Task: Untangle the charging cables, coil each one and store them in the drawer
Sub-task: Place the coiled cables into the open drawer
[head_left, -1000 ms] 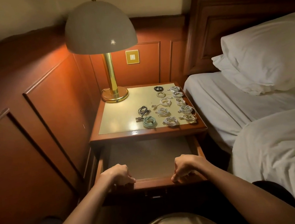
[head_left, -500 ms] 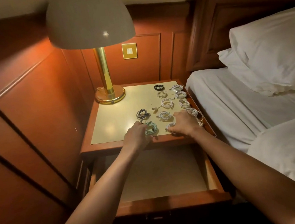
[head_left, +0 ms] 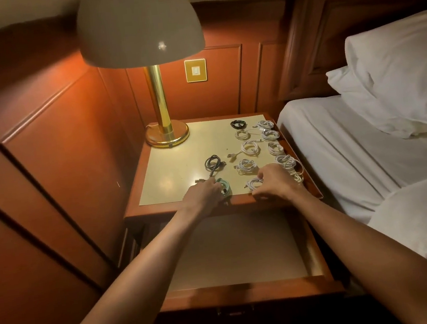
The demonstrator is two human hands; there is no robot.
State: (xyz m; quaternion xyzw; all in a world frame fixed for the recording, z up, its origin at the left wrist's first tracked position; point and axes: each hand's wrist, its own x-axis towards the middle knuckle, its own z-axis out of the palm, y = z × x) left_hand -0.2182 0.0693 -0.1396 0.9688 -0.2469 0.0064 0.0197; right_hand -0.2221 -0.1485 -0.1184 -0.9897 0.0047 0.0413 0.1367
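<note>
Nightstand: a glossy red-brown wooden frame [head_left: 159, 208] is set with a smooth, pale yellow top panel.
Lamp: a matte domed shade [head_left: 138, 24] is carried on a polished brass stem and round base at the back left corner.
Cables: small round white coils [head_left: 250, 147] are laid in rows along the right side of the top; a loosely looped black cable [head_left: 214, 163] lies just behind the green one.
Left hand: the left hand [head_left: 204, 193] is curled round a green cable [head_left: 225, 185], coiled at the front edge.
Right hand: the right hand [head_left: 275, 181] is closed on a white cable [head_left: 253, 183], pinched between fingers and thumb.
Drawer: the wooden drawer [head_left: 248, 292] is pulled open below the top, its flat pale lining shown between the forearms.
Bed: a rumpled white pillow [head_left: 398, 66] is seen at right.
</note>
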